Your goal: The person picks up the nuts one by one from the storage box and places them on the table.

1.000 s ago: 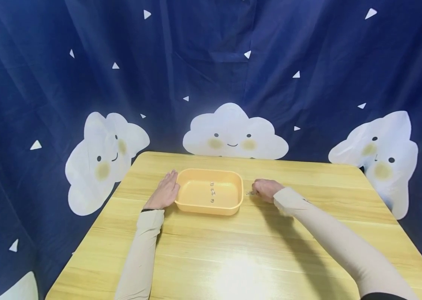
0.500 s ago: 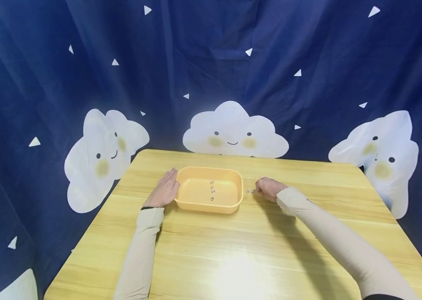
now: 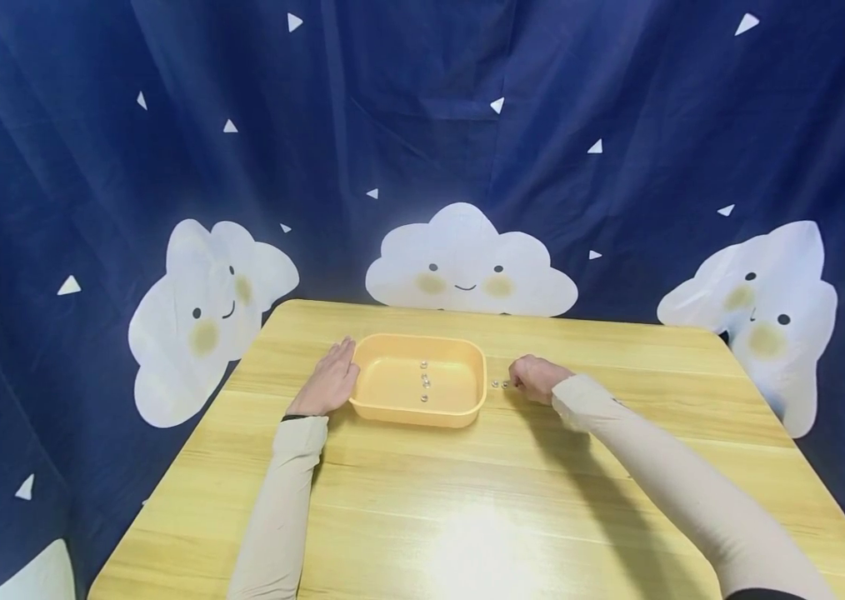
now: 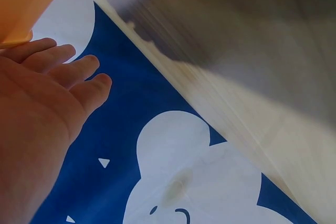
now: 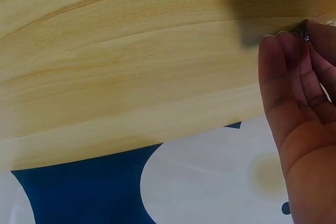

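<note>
A yellow-orange plastic tray (image 3: 417, 419) stands on the wooden table in the head view, with several small shiny bead-like pieces (image 3: 425, 383) in a rough line on its floor. My left hand (image 3: 327, 379) rests along the tray's left side, fingers straight; in the left wrist view, those fingers (image 4: 63, 66) lie near its orange wall (image 4: 26, 3). To the tray's right, two shiny pieces (image 3: 495, 384) lie side by side on the table. Right beside them, my right hand (image 3: 540, 379) pinches a small shiny piece (image 5: 306, 31) between thumb and fingertips; most of it is hidden.
The light wooden table (image 3: 407, 500) spreads out in front and to both sides. Behind its far edge hangs a dark blue curtain (image 3: 422, 125) with white clouds and triangles. A bright glare lies on the table's near middle.
My right hand has shifted slightly right from the two shiny pieces, then a touch back toward them. They show more plainly now. The left hand and the tray have stayed put.
</note>
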`<state>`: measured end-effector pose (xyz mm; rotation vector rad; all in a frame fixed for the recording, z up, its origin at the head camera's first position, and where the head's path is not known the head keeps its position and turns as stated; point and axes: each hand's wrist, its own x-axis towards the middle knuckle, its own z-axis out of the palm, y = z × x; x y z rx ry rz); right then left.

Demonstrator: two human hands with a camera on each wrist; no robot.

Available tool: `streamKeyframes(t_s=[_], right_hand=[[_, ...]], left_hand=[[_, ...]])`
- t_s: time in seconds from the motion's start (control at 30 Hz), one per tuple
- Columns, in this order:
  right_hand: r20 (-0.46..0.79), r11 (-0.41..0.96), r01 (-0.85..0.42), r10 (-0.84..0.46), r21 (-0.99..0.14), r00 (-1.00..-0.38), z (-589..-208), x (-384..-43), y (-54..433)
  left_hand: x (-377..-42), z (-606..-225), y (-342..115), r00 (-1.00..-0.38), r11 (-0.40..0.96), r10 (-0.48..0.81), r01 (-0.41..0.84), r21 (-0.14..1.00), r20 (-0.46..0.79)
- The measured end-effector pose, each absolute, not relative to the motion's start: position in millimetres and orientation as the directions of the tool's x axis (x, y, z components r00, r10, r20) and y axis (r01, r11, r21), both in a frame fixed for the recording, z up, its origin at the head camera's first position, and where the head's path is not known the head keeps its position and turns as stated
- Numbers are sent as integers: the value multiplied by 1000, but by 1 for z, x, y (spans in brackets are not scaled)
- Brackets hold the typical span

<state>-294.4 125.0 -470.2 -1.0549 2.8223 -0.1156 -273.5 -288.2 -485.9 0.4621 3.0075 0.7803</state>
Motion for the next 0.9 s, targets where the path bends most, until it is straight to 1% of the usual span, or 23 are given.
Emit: streamKeyframes(t_s=[0.17, 0.47, 0.9], right_hand=[[-80, 748, -654, -663, -114, -744, -473, -296, 124], [-88, 777, -610, -626, -157, -775, -472, -293, 123], [-72, 773, -613, -629, -167, -774, -472, -291, 123]], left_hand=[[-274, -487, -288, -956, 840, 284, 285, 461, 74], [-273, -486, -289, -954, 833, 286, 292, 470, 85], [-273, -485, -288, -957, 839, 283, 280, 467, 66]])
